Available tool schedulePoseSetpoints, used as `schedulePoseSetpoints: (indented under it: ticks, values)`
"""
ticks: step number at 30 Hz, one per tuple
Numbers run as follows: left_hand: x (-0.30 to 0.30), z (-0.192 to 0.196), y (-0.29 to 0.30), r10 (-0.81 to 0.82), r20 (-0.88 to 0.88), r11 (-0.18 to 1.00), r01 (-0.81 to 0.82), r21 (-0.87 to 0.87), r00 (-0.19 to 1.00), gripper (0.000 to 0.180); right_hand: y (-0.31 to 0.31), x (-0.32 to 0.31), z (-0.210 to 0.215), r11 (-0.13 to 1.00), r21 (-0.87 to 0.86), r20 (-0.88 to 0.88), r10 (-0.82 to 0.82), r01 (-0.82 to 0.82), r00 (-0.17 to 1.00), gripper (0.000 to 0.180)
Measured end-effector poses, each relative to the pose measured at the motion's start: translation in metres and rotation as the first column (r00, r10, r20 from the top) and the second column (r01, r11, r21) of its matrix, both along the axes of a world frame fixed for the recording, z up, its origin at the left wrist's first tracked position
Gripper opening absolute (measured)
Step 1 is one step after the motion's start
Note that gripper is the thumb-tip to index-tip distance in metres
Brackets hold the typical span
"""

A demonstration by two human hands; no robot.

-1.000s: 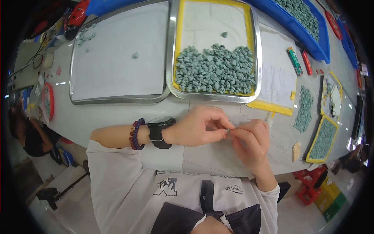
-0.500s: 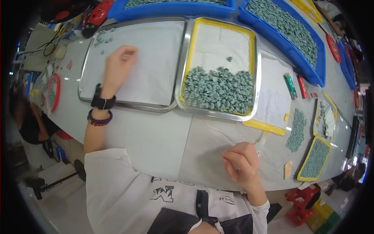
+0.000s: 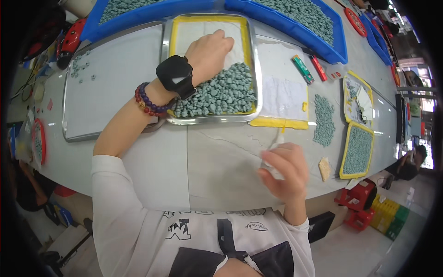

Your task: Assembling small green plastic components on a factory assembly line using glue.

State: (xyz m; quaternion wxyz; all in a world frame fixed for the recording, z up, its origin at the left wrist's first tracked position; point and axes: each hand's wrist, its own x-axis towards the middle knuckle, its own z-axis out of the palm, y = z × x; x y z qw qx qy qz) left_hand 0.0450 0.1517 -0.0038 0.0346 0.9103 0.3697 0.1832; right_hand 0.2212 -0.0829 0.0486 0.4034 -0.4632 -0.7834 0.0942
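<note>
A: Which way does the bottle (image 3: 279, 140) point?
B: Its nozzle aims just past 12 o'clock, so the long axis runs roughly from 1 to 7. It is on the table (image 3: 226, 180), toward 4 o'clock from the view's centre, with the right hand (image 3: 288, 173) curled about it. I can't tell how firmly.

A: And the stones (image 3: 219, 94)?
B: Heaped at 12 o'clock in a metal tray (image 3: 217, 121), facing every way. The left hand (image 3: 210, 55) bends over them, fingers curled; whether it pinches one, I can't tell.

A: How do they look?
B: The stones are grey-green, small and lumpy. The bottle is white, mostly covered by fingers.

A: The surface and room?
B: A pale table with thin dark veins. A blue bin (image 3: 300, 42) of stones sits at 1 o'clock, a red stool (image 3: 362, 194) beyond the table at 4.
</note>
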Motion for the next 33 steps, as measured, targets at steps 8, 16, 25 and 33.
schedulePoseSetpoints:
  ticks: [8,16,25,33]
  values:
    - [-0.023,0.072,-0.069,0.030,0.446,0.819,0.234,-0.524,0.895,0.017,-0.033,0.062,-0.015,0.835,-0.400,0.154,-0.345,0.378,0.926,0.055]
    - [-0.048,0.029,-0.159,0.407,0.241,-0.359,0.397,-0.845,0.881,0.015,-0.016,0.033,-0.034,0.968,-0.222,-0.052,-0.129,0.115,0.990,0.074]
    - [-0.042,0.015,-0.154,0.673,0.330,-0.271,0.635,-0.723,0.662,0.023,-0.004,0.001,-0.041,0.988,-0.060,-0.362,0.112,-0.143,0.926,0.052]
    - [-0.045,0.009,-0.157,0.624,0.311,-0.273,0.573,-0.773,0.717,0.025,0.000,0.001,-0.045,0.939,-0.193,-0.422,0.183,-0.285,0.888,0.064]
